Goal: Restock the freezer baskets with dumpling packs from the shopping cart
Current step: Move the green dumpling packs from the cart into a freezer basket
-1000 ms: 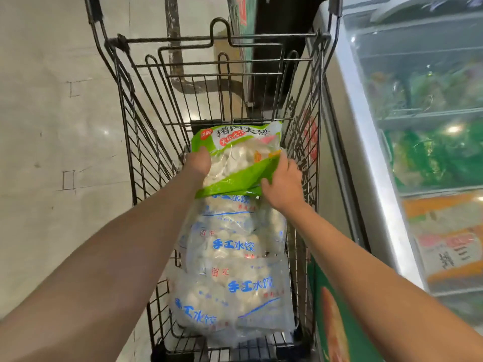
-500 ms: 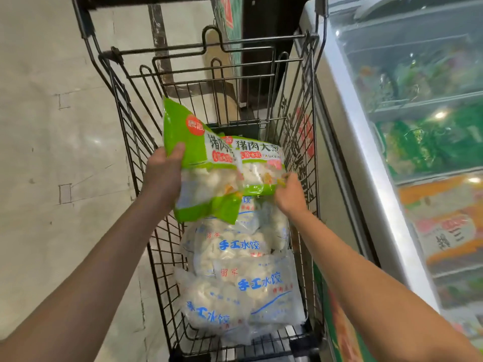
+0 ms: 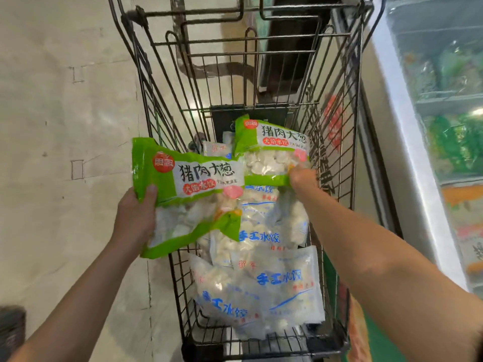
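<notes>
My left hand [image 3: 136, 218] grips a green dumpling pack [image 3: 188, 194] by its left edge and holds it over the left rim of the wire shopping cart [image 3: 162, 131]. A second green pack [image 3: 269, 152] lies deeper in the cart, and my right hand [image 3: 303, 177] pinches its lower right corner. Under them lie several clear packs with blue lettering [image 3: 274, 283], piled on the cart's floor. The freezer [image 3: 407, 142] runs along the right side, with green and orange packs behind its glass lid.
Pale tiled floor [image 3: 65, 113] spreads to the left of the cart. A dark object [image 3: 11, 327] shows at the bottom left corner. The freezer's metal rim stands close against the cart's right side.
My left hand has lifted one green pack up and to the left, out over the cart's side. My right hand has stayed on the second green pack that was beneath it.
</notes>
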